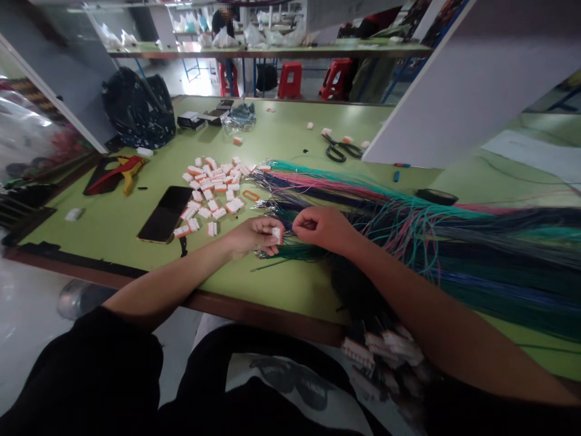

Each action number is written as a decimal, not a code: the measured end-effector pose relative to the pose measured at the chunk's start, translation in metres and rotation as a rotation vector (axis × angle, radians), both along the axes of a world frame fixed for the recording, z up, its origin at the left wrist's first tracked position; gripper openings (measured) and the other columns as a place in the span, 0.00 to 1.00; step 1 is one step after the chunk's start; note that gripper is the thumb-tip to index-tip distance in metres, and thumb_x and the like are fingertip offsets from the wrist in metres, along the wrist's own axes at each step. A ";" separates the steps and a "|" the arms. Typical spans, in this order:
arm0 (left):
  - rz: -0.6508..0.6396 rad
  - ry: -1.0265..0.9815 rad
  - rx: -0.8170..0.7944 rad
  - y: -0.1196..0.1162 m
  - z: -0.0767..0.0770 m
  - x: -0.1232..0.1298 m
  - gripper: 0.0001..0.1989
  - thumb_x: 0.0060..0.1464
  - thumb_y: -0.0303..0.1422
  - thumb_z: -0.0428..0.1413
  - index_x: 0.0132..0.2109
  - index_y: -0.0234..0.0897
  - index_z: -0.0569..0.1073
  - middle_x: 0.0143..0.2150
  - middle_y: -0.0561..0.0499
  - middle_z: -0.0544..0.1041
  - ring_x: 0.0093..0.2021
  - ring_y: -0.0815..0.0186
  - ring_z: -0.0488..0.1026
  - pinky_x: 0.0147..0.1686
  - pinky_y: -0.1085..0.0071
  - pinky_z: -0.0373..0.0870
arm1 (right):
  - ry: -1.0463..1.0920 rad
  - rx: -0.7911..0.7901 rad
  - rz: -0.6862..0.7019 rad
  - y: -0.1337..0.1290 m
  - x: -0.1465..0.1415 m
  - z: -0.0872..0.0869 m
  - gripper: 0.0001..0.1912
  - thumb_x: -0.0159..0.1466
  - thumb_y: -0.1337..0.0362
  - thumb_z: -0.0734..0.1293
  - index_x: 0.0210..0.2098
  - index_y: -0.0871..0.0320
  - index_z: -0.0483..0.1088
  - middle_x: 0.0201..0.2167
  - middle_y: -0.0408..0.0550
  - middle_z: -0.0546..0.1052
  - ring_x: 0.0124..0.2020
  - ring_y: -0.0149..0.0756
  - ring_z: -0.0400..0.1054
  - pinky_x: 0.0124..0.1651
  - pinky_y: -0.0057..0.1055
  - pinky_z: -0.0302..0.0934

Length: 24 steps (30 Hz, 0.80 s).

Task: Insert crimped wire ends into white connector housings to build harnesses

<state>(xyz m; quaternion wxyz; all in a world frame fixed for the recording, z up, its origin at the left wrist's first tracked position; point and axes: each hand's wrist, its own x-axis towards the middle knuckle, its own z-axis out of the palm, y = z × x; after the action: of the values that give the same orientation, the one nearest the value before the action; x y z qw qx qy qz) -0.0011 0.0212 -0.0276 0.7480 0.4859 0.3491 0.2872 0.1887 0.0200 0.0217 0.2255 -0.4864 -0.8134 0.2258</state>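
Note:
Between the fingers of my left hand (256, 236) is a white and orange connector (276, 235). My right hand (320, 229) is just to the right of it, fingers curled into a pinch; what they hold, if anything, is too small to tell. Behind my hands, a pile of similar connectors (215, 184) lies on the green table (272, 297). Bundles of teal, pink, grey and dark wires (408, 218) run off to the right, their tips near my fingers. A bunch of finished-looking white connectors (385, 351) on dark wires hangs over the table's front edge, under my right forearm.
A black phone (166, 213) lies left of the pile, with red and yellow pliers (122, 172) beyond. Black scissors (341, 148) and a roll of black tape (436, 197) lie farther back. A white panel (454, 85) stands at the right. A person (223, 24) is in the background.

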 end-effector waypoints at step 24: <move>0.000 -0.021 -0.012 0.001 -0.003 0.000 0.25 0.30 0.36 0.70 0.35 0.32 0.69 0.26 0.55 0.74 0.23 0.74 0.72 0.25 0.78 0.67 | -0.028 0.017 0.010 -0.001 -0.002 -0.010 0.09 0.50 0.65 0.60 0.18 0.58 0.69 0.16 0.40 0.69 0.19 0.26 0.57 0.26 0.24 0.49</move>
<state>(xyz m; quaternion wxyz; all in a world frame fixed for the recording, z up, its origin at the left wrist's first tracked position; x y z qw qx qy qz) -0.0007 0.0219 -0.0305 0.7546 0.4783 0.3428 0.2903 0.1864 0.0189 0.0121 0.2168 -0.4836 -0.8208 0.2132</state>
